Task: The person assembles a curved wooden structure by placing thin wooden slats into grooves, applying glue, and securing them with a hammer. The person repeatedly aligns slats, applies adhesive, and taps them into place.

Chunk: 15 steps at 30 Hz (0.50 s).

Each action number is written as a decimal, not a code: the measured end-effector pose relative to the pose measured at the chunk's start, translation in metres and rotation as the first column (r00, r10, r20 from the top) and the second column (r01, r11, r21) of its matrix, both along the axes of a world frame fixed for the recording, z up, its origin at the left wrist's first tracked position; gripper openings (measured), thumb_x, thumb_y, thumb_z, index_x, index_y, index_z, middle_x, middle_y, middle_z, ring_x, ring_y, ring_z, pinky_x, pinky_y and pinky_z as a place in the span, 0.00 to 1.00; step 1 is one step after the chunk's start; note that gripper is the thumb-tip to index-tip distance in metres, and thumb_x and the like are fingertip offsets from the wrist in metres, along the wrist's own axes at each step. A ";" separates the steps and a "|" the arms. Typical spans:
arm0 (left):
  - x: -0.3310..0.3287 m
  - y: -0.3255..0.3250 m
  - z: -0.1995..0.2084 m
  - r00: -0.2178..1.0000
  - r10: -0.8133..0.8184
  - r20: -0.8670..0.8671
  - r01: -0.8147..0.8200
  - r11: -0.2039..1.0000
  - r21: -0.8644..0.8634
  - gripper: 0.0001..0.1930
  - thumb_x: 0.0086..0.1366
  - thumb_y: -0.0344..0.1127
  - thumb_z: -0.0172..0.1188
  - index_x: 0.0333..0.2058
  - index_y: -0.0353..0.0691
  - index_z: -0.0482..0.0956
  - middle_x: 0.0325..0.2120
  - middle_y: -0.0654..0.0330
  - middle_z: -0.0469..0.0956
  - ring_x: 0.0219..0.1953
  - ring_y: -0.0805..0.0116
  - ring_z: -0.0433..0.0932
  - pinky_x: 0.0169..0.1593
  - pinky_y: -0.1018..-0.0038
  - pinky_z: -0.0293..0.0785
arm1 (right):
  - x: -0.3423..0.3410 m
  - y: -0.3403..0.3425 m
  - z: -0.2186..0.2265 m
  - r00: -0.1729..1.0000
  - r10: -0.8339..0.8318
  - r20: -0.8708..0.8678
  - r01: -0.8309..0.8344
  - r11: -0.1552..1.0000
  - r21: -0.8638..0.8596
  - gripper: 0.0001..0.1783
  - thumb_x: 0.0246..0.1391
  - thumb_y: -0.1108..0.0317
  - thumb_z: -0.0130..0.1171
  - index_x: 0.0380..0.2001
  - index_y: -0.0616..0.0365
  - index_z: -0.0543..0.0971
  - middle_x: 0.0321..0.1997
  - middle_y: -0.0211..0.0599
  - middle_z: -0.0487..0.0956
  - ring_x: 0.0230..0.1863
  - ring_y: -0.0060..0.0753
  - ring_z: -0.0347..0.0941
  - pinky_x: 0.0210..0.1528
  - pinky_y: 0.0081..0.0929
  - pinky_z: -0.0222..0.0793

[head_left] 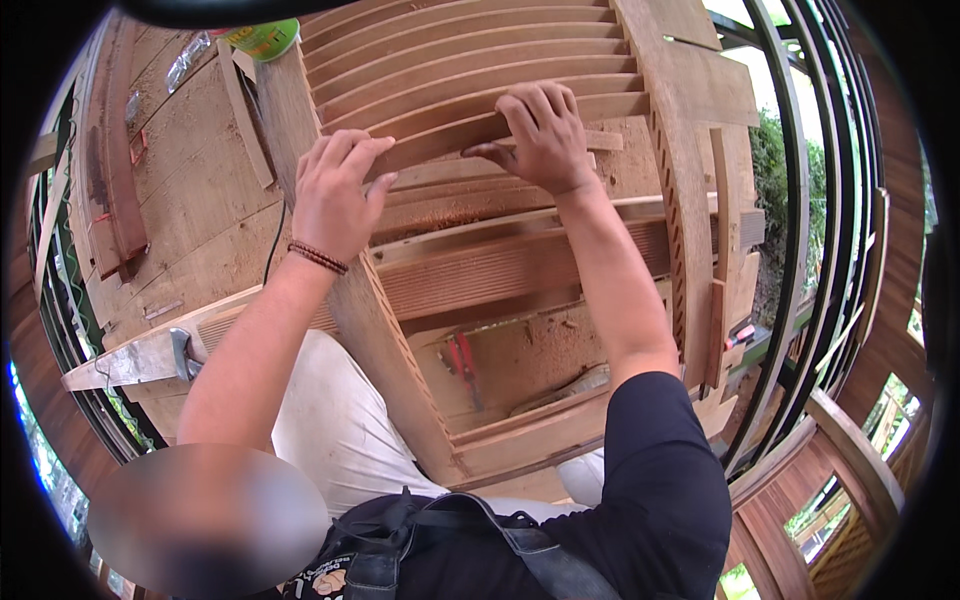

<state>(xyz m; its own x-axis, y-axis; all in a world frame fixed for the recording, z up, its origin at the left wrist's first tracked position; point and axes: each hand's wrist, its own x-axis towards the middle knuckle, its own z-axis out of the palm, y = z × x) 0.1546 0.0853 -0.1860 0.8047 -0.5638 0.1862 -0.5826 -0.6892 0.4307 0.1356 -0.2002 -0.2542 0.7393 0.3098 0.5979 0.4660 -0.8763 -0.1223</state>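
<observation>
The nearest thin wooden slat [445, 142] of the row lies directly under the grip, at the far part of the frame, its long axis running left to right, crosswise between the two side rails. The left hand [337, 195] closes on its left end, right by the left rail [395, 350], fingers over the far side and thumb on the near side. The right hand [545, 135] has its fingers curled over the same slat, thumb stretched leftward, and sits short of the right rail [672, 215]. Both hands appear to be gripping the slat; the left is the nearer to the body.

The slat is narrow, flat and smooth-faced, pale reddish brown. Beyond it, like slats [470, 52] stand in close parallel rows. The rails are straight, squared timber, their inner edges cut with slanting notches. On the near side, a finely ribbed board [480, 275] crosses below the frame, with crumbly reddish shavings [450, 217] beside it. Nearer still lies a red-handled tool [461, 357]; far left stands a glossy green tub [265, 40].
</observation>
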 end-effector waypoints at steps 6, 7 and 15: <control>-0.010 0.000 -0.001 0.999 0.007 -0.052 -0.005 0.999 0.039 0.20 0.57 0.32 0.71 0.50 0.47 0.82 0.46 0.60 0.77 0.53 0.57 0.75 0.57 0.61 0.68 | -0.015 0.004 0.001 0.999 -0.049 -0.017 0.050 0.999 0.010 0.35 0.48 0.32 0.69 0.41 0.53 0.76 0.45 0.34 0.76 0.49 0.43 0.71 0.54 0.42 0.66; -0.011 0.000 -0.001 0.999 0.009 -0.048 -0.007 0.999 0.040 0.20 0.57 0.32 0.71 0.49 0.47 0.82 0.46 0.61 0.77 0.53 0.57 0.75 0.57 0.61 0.68 | -0.019 0.005 0.003 0.997 -0.066 -0.030 0.067 0.997 0.029 0.36 0.49 0.32 0.69 0.42 0.53 0.76 0.45 0.34 0.76 0.50 0.42 0.70 0.54 0.42 0.66; -0.010 -0.001 -0.002 0.996 0.093 -0.014 -0.093 0.996 -0.009 0.20 0.59 0.35 0.67 0.50 0.46 0.76 0.49 0.58 0.75 0.57 0.55 0.72 0.62 0.58 0.65 | -0.044 0.026 0.035 0.561 -0.163 -0.812 0.737 -0.348 0.579 0.30 0.65 0.46 0.63 0.47 0.64 0.69 0.38 0.41 0.74 0.35 0.33 0.76 0.37 0.32 0.75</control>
<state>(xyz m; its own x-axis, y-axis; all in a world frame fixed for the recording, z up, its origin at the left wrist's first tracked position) 0.1447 0.0839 -0.1876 0.8560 -0.4846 0.1801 -0.5103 -0.7357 0.4454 0.0913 -0.1738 -0.2196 0.4178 -0.7801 -0.4657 -0.3385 0.3420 -0.8766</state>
